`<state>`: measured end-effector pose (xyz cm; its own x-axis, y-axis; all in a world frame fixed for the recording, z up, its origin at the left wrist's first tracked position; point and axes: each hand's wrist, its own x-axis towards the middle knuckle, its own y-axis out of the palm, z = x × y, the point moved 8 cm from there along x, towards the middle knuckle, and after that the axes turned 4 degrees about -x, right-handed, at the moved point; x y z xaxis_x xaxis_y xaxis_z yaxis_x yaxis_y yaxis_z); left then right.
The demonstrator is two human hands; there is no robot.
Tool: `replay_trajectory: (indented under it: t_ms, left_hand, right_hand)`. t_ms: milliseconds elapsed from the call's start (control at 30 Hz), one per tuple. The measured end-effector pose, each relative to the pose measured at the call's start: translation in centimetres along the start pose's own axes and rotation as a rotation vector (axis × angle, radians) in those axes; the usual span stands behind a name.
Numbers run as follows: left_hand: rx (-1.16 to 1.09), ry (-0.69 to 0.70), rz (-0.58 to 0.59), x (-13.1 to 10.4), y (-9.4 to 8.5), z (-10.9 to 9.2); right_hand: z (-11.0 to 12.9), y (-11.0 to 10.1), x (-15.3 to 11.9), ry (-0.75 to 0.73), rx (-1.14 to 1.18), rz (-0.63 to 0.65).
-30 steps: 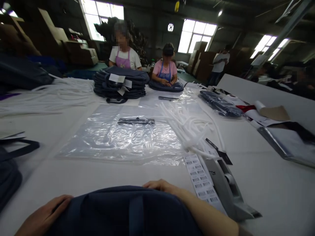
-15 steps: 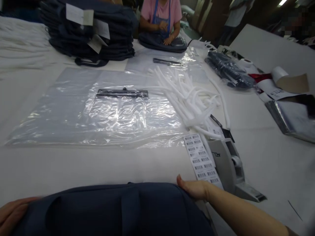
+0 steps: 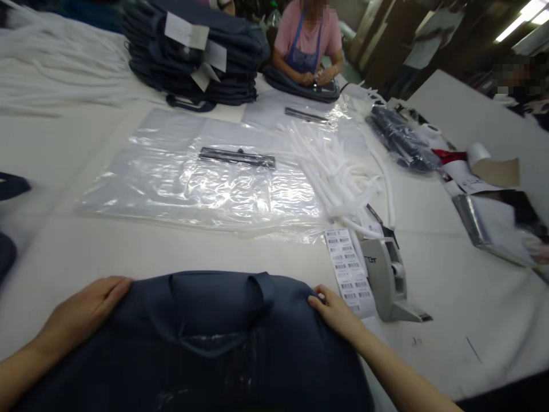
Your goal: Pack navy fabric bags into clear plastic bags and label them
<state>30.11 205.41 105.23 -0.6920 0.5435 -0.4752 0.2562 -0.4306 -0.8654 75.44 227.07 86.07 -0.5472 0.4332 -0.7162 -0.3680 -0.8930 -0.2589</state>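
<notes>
Grasping navy bag (image 3: 206, 366) by far corners with left hand (image 3: 92, 303) and right hand (image 3: 337, 312), likely to steady it evenly.

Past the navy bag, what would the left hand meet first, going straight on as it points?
The left hand would likely reach the clear plastic at its near edge, though depth is unclear.

A passage crosses the table (image 3: 193, 250) between the navy bag (image 3: 210, 366) and plastic sheeting (image 3: 167, 183); label sheet (image 3: 348, 272) and tape dispenser (image 3: 380, 280) obstruct its right end; blurred dark items (image 3: 6, 254) apparently intrude leftward.
</notes>
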Motion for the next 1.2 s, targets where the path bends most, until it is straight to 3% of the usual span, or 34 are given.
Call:
replay_trajectory:
  t_ms: [100,167,233,300,367,433,500,567,733,800,933,1067,1133,1200]
  left_hand:
    - [-0.066,0.003,0.052,-0.6,-0.2,-1.3]
    - [-0.078,0.062,0.034,-1.0,-0.7,-2.5]
    - [-0.088,0.106,0.019,-1.2,-0.9,-3.1]
    - [-0.098,0.118,-0.001,-1.1,-0.8,-3.1]
    - [-0.114,0.122,-0.017,-0.9,-0.6,-2.9]
    - [-0.137,0.134,-0.03,-0.7,-0.5,-2.8]
    - [-0.157,0.145,-0.04,-0.7,-0.6,-2.9]
    - [-0.17,0.155,-0.045,-0.8,-0.8,-3.1]
    - [-0.188,0.172,-0.042,-0.9,-0.8,-3.2]
    - [-0.187,0.175,-0.046,-0.8,-0.7,-3.2]
    - [-0.175,0.18,-0.051,-0.9,-0.8,-3.3]
    - [-0.162,0.167,-0.056,-1.1,-1.0,-3.3]
    - [-0.162,0.157,-0.055,-1.0,-1.0,-3.2]
    - [-0.163,0.152,-0.05,-0.8,-0.9,-3.1]
  right_hand:
    - [6.0,-3.4,-3.3,-0.285,-0.229,-0.39]
    - [11.4,-3.0,-6.6,-0.638,-0.304,-0.536]
    - [15.9,0.5,-8.9,-0.946,-0.423,-0.441]
    - [18.7,4.8,-9.8,-1.127,-0.563,-0.254]
    - [20.6,7.3,-10.0,-1.185,-0.634,-0.18]
    - [22.2,7.6,-10.5,-1.182,-0.582,-0.242]
    - [23.2,7.3,-11.5,-1.146,-0.445,-0.3]
    - [23.1,8.5,-12.6,-1.121,-0.338,-0.274]
    - [19.4,16.9,-12.7,-1.258,-0.593,-0.137]
    - [18.1,18.2,-11.8,-1.247,-0.656,-0.167]
    - [18.9,16.7,-12.0,-1.221,-0.632,-0.259]
    - [21.7,13.0,-14.5,-1.254,-0.61,-0.383]
    - [22.6,10.6,-14.6,-1.196,-0.59,-0.484]
    - [22.4,8.5,-12.9,-1.051,-0.585,-0.554]
